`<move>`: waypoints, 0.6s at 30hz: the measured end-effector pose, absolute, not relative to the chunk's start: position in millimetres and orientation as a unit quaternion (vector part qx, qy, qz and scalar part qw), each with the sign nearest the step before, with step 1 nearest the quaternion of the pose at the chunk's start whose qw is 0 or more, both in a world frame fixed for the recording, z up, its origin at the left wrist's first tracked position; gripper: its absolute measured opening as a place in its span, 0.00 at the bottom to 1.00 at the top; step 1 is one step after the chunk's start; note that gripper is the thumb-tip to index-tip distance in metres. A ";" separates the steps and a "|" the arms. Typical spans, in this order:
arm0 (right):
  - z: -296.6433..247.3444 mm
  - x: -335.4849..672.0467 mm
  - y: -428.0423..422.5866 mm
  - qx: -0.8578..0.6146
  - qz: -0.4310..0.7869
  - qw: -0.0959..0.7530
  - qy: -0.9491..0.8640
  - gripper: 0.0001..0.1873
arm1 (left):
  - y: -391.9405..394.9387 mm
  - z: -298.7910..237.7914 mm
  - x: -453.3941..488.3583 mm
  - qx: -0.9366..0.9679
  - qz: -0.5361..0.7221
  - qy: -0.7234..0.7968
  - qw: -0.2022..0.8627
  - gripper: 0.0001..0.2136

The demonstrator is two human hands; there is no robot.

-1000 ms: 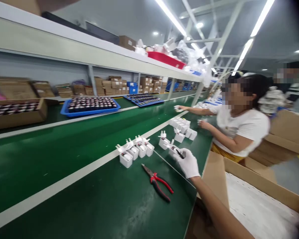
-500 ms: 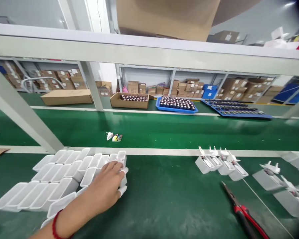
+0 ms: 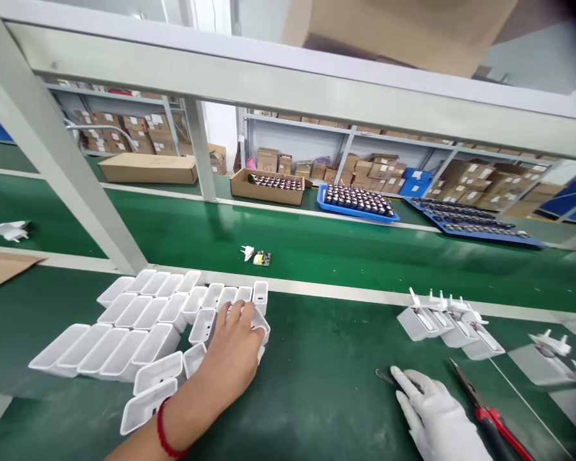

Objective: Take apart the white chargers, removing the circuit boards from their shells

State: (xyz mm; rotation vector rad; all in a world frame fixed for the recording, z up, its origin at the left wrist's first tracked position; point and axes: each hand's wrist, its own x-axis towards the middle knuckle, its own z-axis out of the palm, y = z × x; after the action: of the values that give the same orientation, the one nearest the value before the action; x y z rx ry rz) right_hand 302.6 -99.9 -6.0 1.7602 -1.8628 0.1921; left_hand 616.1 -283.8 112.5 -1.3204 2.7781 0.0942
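Note:
My bare left hand (image 3: pixel 235 352), with a red band at the wrist, lies over the right end of a block of empty white casings (image 3: pixel 139 320) on the green mat. Its fingers curl round one white casing (image 3: pixel 260 326). My gloved right hand (image 3: pixel 434 416) rests flat on the mat at lower right with its fingers stretched out. A small dark piece (image 3: pixel 384 376) shows beside its index fingertip. Red-handled pliers (image 3: pixel 489 413) lie just right of that hand. A row of casings with pronged inserts (image 3: pixel 441 320) stands beyond it.
A loose plug and small circuit board (image 3: pixel 256 256) lie on the green belt (image 3: pixel 345 256). Behind are an open cardboard box (image 3: pixel 271 186) and a blue tray (image 3: pixel 358 202) of dark parts. A grey frame post (image 3: pixel 72 173) slants at left under a shelf beam.
The view swung left from a co-worker to the block of casings. My left hand stayed on the casings' right end. My gloved right hand came into view beside the pliers.

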 end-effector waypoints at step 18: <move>46.7 375.6 -262.8 0.678 0.173 -0.051 -0.712 0.30 | -222.1 -3.5 548.5 -0.228 0.556 0.798 -0.033 0.29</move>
State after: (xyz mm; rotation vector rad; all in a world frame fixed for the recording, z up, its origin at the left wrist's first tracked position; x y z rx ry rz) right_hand 375.6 -262.8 46.7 2.2038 -2.3136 0.5607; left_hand 548.5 -222.1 -3.5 -0.7313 2.5627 1.7864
